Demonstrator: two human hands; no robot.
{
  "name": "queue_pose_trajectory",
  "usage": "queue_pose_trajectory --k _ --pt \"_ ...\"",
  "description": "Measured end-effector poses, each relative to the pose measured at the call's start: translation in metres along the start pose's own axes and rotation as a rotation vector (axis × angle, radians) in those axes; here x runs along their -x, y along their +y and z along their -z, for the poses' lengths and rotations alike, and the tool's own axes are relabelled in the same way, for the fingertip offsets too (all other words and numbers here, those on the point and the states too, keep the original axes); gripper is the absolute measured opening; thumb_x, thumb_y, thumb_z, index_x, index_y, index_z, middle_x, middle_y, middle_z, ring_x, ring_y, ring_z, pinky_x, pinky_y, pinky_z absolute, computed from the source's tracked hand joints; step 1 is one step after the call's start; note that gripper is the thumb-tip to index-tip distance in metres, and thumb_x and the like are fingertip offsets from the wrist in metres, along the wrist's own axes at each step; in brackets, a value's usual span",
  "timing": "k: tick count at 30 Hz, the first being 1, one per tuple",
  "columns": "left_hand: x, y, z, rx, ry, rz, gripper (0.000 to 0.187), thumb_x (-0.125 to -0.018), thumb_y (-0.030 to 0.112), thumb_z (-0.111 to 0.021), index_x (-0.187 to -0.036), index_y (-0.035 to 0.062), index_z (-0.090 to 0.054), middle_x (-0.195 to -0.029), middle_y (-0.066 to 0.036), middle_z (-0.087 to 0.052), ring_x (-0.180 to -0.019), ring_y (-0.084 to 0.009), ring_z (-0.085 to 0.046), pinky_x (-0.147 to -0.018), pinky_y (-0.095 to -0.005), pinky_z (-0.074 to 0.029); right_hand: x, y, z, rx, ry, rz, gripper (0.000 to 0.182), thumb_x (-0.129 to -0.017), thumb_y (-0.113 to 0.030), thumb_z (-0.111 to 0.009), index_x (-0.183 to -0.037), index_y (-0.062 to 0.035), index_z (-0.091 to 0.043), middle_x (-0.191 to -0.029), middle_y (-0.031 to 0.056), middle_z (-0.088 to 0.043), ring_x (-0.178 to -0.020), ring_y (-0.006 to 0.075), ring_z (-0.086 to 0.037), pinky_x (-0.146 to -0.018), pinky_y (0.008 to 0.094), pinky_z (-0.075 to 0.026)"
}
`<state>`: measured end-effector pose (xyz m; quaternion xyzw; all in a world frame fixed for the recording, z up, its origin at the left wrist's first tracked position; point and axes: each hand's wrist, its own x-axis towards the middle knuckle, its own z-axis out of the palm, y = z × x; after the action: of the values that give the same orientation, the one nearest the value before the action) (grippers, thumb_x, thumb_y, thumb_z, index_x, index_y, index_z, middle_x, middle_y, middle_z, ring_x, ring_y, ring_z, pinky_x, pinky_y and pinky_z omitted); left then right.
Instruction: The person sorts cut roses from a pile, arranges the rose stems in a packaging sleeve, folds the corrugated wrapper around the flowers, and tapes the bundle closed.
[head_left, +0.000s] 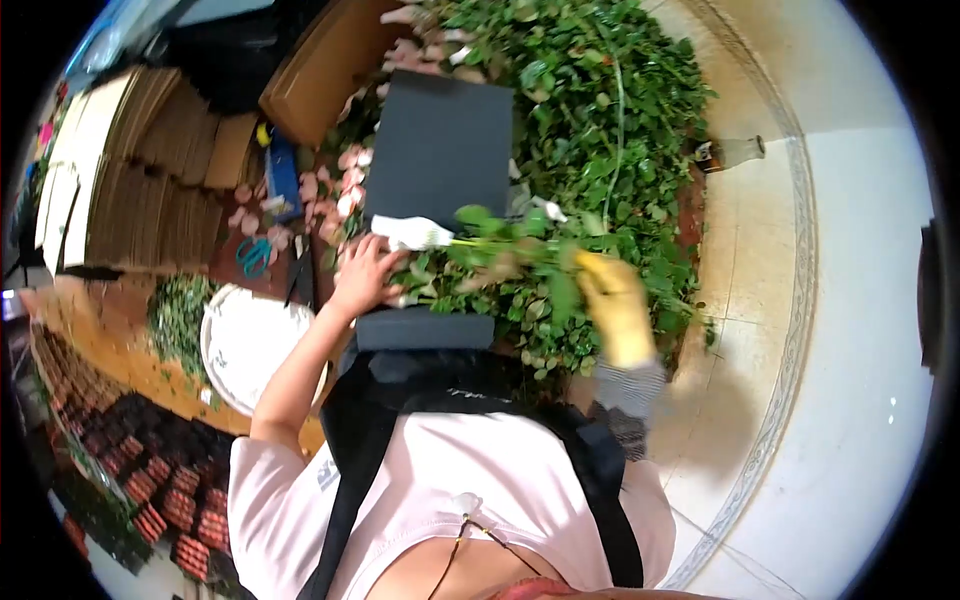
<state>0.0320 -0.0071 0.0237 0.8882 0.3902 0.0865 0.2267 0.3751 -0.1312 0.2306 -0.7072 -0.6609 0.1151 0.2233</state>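
A rose stem [530, 246] lies crosswise in front of me, its leaves smeared by motion and its bud [410, 233] covered by a white net sleeve pointing left. My right hand [612, 300], in a yellow glove with a striped grey cuff, is closed around the leafy end of the stem. Bare and with fingers apart, my left hand [362, 278] touches the lower edge of the sleeved bud. Beyond the bud stands a dark grey board [440, 145]. A grey padded block [425, 329] sits close to my apron [450, 380].
A big heap of leafy stems [590, 110] covers the table's right side. Pink petals [350, 185], teal scissors [254, 256] and stacked cardboard [150, 190] are on the left. A white round tub [255, 345] stands below them. A bottle [735, 153] lies at right.
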Motion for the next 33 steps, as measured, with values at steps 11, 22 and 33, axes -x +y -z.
queue_pose_trajectory --k 11,22,33 --pt "-0.002 0.002 0.005 0.095 0.09 -0.049 0.053 -0.068 0.032 -0.083 -0.117 0.0193 -0.066 -0.119 -0.01 -0.054 -0.118 -0.0329 -0.05 -0.099 -0.0482 -0.04 0.035 0.062 -0.219 0.301 0.103 -0.173 0.027 -0.084 -0.006 -0.063 -0.111 -0.0055 -0.067 -0.088 0.0141 -0.069 -0.08 0.0353 -0.065 -0.073 0.0452 -0.052" --pt "-0.005 0.0 0.002 0.061 0.061 -0.08 0.091 -0.061 0.023 -0.086 -0.143 0.0229 -0.047 -0.119 -0.016 -0.051 -0.116 -0.0379 -0.047 -0.101 -0.05 -0.038 -0.047 0.03 -0.055 -0.458 -0.288 -0.465 0.058 -0.092 -0.025 -0.068 -0.145 -0.0102 -0.047 -0.149 0.0153 -0.048 -0.136 0.0299 -0.047 -0.11 0.0391 -0.041" --pt "-0.006 0.001 0.002 0.094 0.058 -0.047 0.095 -0.058 0.023 -0.088 -0.144 0.0236 -0.047 -0.117 -0.015 -0.049 -0.114 -0.037 -0.047 -0.1 -0.0492 -0.039 -0.132 0.11 0.002 -0.769 0.08 -0.528 0.029 -0.103 -0.025 -0.052 -0.12 -0.005 -0.064 -0.097 0.0091 -0.066 -0.092 0.0174 -0.063 -0.081 0.0323 -0.05"
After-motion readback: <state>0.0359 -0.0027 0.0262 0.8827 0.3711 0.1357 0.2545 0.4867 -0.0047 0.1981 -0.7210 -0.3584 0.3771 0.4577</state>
